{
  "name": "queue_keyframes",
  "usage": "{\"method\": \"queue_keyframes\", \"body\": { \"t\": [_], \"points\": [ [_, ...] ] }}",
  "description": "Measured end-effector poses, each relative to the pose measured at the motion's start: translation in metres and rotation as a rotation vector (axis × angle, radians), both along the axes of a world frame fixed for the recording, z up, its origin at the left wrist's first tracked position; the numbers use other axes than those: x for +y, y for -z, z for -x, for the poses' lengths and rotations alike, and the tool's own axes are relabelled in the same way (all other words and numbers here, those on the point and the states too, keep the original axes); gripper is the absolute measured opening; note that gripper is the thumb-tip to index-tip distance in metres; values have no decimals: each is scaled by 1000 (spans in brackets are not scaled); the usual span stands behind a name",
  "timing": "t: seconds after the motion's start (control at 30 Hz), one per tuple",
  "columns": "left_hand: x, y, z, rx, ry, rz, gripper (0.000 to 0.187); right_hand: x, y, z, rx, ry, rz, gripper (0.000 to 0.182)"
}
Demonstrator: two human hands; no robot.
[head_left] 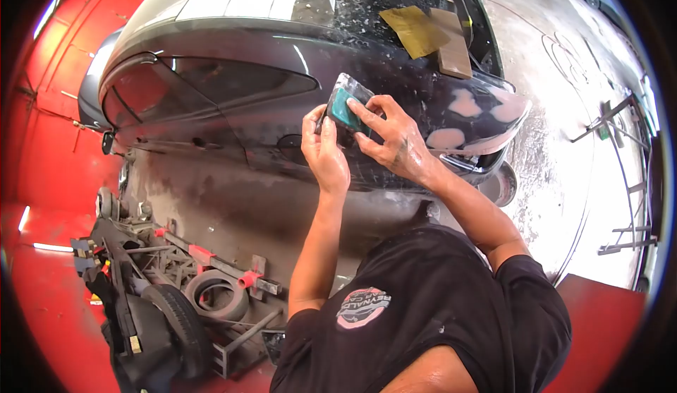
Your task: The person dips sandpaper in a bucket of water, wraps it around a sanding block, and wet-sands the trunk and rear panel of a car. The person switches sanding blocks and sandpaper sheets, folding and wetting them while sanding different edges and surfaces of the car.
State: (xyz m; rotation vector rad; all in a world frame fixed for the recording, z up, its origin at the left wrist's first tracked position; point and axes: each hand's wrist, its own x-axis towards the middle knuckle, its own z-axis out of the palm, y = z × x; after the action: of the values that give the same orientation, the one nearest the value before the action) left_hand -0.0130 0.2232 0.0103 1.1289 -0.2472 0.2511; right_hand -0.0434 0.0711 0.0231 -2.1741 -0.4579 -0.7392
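Note:
Both hands are raised in front of the dark car [233, 121], holding a teal sanding block [341, 113] between them. A dark sheet [345, 82] with a shiny end, which looks like wet sandpaper, lies against the block. On the left side, my left hand [326, 151] grips the edge of the sheet and block, thumb up and fingers partly hidden behind. From the right, my right hand [392, 137] presses its fingertips on the block's face and pinches the lower edge.
A yellow sheet [412, 32] and a brown flat block [450, 44] rest on the car's wet, spattered rear. Pinkish patches [465, 104] mark the rear corner. Tyres [217, 295] and a metal frame [243, 333] lie lower left. A metal stand [627, 174] is at right.

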Motion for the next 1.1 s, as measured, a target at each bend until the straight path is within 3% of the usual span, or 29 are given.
{"method": "queue_keyframes", "body": {
  "t": [0.13, 0.3, 0.37, 0.4, 0.53, 0.67, 0.7, 0.73, 0.83, 0.87, 1.0, 1.1],
  "points": [
    [8, -7, 8, -27, 96, -52, 35, 3, 0, 2, -19, 15, -11, 60],
    [29, -17, 6, 12, 550, 247, 53, -6, -1, 0, -55, -61, -70, 60],
    [29, -25, 7, -19, 533, 213, 48, -7, -9, 3, -43, -127, -95, 58],
    [31, -16, 4, -57, 457, 123, 38, -7, -10, 5, -29, -143, -108, 58],
    [23, -19, 9, -244, 235, -107, 28, -5, -7, 13, -32, -199, -101, 62],
    [20, -14, 15, -382, 123, -299, 35, -9, -4, 26, 97, -256, -106, 65],
    [17, -14, 13, -369, 128, -311, 36, -12, -4, 27, 113, -258, -102, 65],
    [13, -13, 15, -344, 133, -324, 37, -17, -7, 35, 294, -297, -142, 71],
    [-2, -12, 26, -198, 241, -247, 53, -33, 5, 47, 151, -286, -102, 79],
    [-9, -13, 27, -169, 270, -238, 53, -40, 1, 55, 250, -305, -119, 81],
    [-32, -8, 36, -133, 330, -339, 59, -52, 12, 73, 189, -62, -46, 75],
    [-39, 2, 40, -151, 341, -601, 62, -71, 42, 68, 97, -30, -5, 59]
  ]
}}
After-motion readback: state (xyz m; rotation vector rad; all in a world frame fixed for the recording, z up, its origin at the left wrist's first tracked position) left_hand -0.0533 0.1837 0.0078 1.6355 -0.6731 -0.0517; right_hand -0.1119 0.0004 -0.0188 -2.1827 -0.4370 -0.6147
